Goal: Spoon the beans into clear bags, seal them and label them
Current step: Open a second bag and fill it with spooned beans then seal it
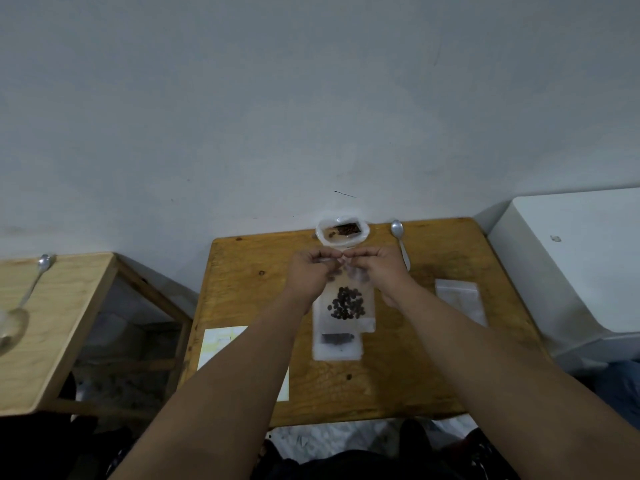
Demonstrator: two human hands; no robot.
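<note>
In the head view, the person's two bare arms reach forward over a small wooden table [242,289] that stands against a pale wall. The left hand [311,271] and the right hand [375,268] meet above the middle of the table. Both have the fingers curled and pinch the top edge of a clear bag [349,320], with the fingertips of the two hands nearly touching each other. Whether the mouth of the bag is closed, the picture does not show.

The bag hangs down from the hands towards the person, and a cluster of dark beans [346,303] sits in its middle part. Its lower end lies over a second bag [337,348], which is flat on the table and shows a dark strip of beans inside.

Behind the hands, at the far edge of the table, a white container [343,233] holds more beans. A metal spoon [400,242] lies just to its right. A pile of empty bags [459,299] lies further right, and a sheet of labels [221,344] lies to the left, partly under the left forearm.

A lower side table [62,306] on the left carries a ladle [31,292]. A white box [571,271] stands on the right.
</note>
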